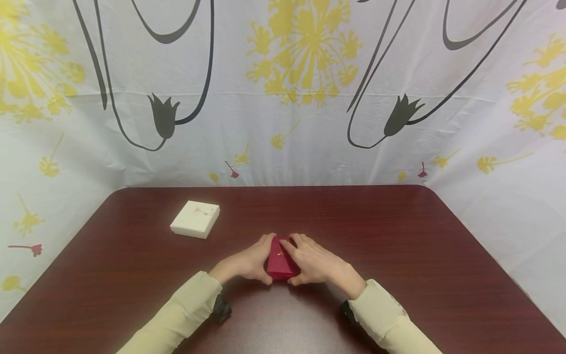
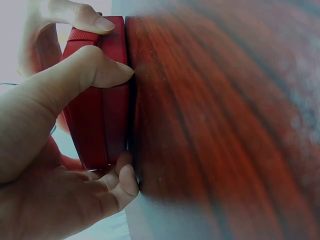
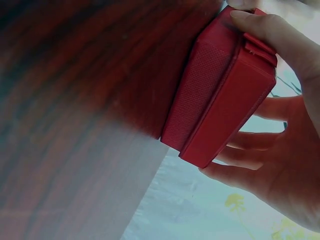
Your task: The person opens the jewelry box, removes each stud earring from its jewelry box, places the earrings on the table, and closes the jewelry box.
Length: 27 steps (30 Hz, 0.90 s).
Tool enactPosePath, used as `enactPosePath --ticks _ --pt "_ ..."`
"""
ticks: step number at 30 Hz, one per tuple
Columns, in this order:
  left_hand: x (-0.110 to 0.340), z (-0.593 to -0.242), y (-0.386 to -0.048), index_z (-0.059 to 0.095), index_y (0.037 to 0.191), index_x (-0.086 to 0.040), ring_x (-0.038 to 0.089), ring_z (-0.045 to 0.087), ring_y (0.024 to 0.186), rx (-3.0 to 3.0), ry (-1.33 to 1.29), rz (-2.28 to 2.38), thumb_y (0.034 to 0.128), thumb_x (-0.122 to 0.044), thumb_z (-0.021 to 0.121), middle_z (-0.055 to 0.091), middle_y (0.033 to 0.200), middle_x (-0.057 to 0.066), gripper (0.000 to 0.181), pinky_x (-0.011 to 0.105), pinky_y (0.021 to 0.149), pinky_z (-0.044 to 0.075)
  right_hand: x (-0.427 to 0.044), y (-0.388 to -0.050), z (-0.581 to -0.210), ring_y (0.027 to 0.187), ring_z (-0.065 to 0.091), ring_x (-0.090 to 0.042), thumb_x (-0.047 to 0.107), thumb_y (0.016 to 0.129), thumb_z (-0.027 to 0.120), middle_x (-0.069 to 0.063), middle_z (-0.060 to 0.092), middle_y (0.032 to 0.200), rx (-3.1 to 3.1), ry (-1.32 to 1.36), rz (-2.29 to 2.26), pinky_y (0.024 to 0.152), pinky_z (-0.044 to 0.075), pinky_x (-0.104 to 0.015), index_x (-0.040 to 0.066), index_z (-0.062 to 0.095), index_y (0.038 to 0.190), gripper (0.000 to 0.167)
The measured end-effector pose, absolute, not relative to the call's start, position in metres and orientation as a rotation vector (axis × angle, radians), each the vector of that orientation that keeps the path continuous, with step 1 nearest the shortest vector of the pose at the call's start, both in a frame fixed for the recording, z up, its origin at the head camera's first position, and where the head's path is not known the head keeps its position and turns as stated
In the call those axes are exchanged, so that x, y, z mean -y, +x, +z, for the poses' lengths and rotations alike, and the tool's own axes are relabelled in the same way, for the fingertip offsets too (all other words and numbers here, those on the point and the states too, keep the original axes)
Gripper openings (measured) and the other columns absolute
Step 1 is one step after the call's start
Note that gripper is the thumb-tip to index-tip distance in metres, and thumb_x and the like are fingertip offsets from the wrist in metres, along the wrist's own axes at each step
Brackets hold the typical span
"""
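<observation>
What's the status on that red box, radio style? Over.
Left hand, right hand: both holding red box, one each side. Box on table, looks closed. White box off left, clear of both hands.

No legible text; gold mark (image 1: 280, 253) on red box (image 1: 280, 266)

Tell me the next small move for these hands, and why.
I'd probably have the right hand ease the lid up slightly while the left hand steadies the red box: it rests on the table, its lid looks closed, and both hands already grip it from opposite sides.
</observation>
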<state>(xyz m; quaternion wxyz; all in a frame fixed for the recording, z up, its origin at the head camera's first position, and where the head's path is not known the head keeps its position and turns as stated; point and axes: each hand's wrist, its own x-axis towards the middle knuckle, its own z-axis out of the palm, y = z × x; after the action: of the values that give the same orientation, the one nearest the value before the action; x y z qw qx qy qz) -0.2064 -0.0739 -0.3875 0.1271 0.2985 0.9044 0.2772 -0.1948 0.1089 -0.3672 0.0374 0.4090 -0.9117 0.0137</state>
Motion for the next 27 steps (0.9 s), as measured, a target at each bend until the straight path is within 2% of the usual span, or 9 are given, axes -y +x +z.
enactPosePath --ticks 14,21,27 --pt "0.0734 -0.3865 -0.2058 0.011 0.135 0.010 0.031 0.036 0.120 -2.643 0.847 0.816 0.0564 -0.008 0.080 0.029 0.131 0.024 0.106 0.040 0.099 0.033 -0.1095 -0.1941 -0.3684 0.100 0.046 -0.024 0.041 0.061 0.077 -0.013 0.045 0.112 2.745 1.248 0.046 0.092 0.040 -0.035 -0.001 0.045 0.126 0.083" --pt "0.0735 -0.3880 -0.2057 0.014 0.132 0.013 0.032 0.038 0.117 -2.668 0.884 0.811 0.0541 -0.007 0.081 0.032 0.128 0.027 0.104 0.041 0.098 0.033 -0.1054 -0.1933 -0.3667 0.103 0.047 -0.028 0.046 0.063 0.073 -0.017 0.046 0.114 2.722 1.268 0.013 0.089 0.040 -0.040 -0.001 0.045 0.126 0.084" --pt "0.0742 -0.3885 -0.2061 0.016 0.130 0.014 0.031 0.038 0.116 -2.690 0.929 0.768 0.0543 -0.009 0.081 0.033 0.125 0.026 0.102 0.040 0.097 0.034 -0.1011 -0.1930 -0.3668 0.102 0.046 -0.027 0.044 0.063 0.073 -0.015 0.046 0.113 2.706 1.257 -0.017 0.086 0.042 -0.041 0.000 0.044 0.127 0.082"
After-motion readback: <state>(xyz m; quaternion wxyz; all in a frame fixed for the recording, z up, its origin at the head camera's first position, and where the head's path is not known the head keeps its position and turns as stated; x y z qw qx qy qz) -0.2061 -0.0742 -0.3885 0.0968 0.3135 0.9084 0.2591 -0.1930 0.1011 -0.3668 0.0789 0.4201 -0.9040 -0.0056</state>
